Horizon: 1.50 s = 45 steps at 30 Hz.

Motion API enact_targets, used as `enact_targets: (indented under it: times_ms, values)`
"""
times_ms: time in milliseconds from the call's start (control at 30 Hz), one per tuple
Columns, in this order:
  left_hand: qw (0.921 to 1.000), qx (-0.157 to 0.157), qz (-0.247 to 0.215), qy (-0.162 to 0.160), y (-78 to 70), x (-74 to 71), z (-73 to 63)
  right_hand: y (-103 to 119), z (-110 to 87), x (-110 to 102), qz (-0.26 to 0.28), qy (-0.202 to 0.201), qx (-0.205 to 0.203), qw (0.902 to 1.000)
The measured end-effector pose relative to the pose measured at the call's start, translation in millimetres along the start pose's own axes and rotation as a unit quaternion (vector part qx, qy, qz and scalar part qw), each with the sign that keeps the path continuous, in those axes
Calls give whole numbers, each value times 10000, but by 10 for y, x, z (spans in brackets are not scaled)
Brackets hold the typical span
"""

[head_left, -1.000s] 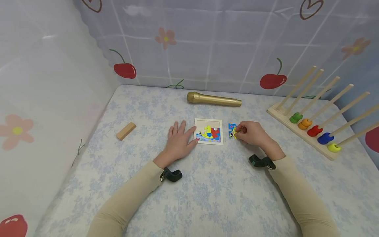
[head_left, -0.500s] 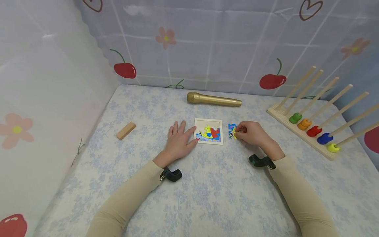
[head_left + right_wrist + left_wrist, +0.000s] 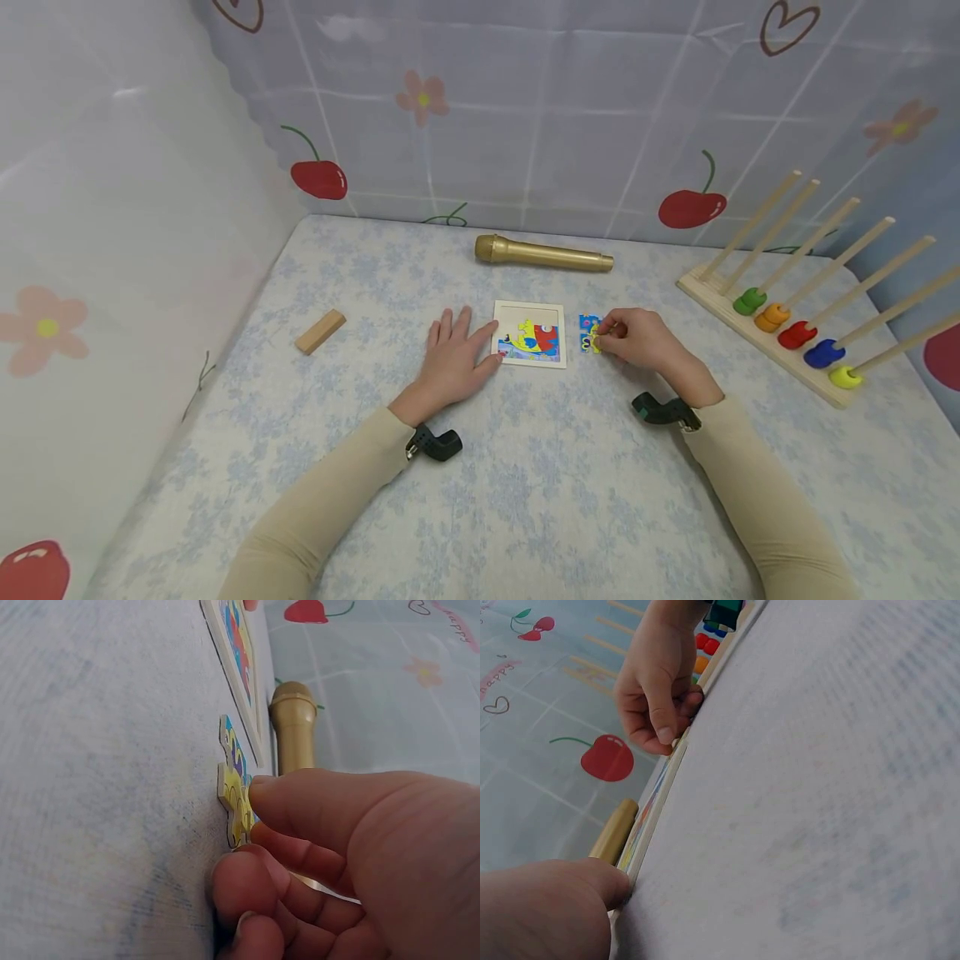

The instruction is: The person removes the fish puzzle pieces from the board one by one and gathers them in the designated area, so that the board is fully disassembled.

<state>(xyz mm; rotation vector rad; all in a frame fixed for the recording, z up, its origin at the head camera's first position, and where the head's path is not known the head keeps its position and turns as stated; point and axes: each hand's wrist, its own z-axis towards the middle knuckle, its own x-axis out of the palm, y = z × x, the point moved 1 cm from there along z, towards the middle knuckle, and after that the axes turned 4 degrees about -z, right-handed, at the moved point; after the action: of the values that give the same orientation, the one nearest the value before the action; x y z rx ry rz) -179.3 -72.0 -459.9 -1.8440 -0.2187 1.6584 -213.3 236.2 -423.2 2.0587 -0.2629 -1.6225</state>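
A small jigsaw puzzle tray (image 3: 529, 304) with a pale wooden rim lies mid-table. Coloured pieces in yellow, red and blue fill its lower part, and bare wood shows above them. My left hand (image 3: 453, 358) rests flat on the cloth with fingers spread, its thumb and index finger touching the tray's left edge. Just right of the tray lie loose blue and yellow puzzle pieces (image 3: 588, 322). Over them my right hand (image 3: 637, 337) pinches a yellow puzzle piece (image 3: 238, 806) between thumb and index finger, low at the cloth. The fingers partly cover that piece.
Behind the tray lies a gold microphone (image 3: 551, 254). A wooden block (image 3: 320, 332) is on the left. At the right stands a wooden peg rack (image 3: 708, 287) with coloured rings and tall tilted rods. A patterned curtain (image 3: 525, 125) borders the back.
Both hands keep their places on the tray and the loose pieces. The whole head view has shifted down very slightly.
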Motion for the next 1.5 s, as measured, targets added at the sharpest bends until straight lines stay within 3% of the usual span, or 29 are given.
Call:
enact_targets:
  times_ms: [367,600,867,1000,1267,1500]
  values:
    - [10000,-47,68,37,20,6,-26,101,12,-12,59,119,-233,9996]
    - [10000,-68,21,27,21,9,-28,438,149,26,-28,-7,-808,9967]
    - [9999,-78,13,109,10,11,-23,770,358,202,-89,430,-919,9948]
    - [9999,-37,89,68,12,18,-8,824,393,278,-181,568,-931,9939]
    - [10000,25,73,13,7,15,2,850,376,332,-516,479,-1060,9919]
    - [9999,-41,87,40,0,4,7,862,374,334,-489,509,-1025,9922]
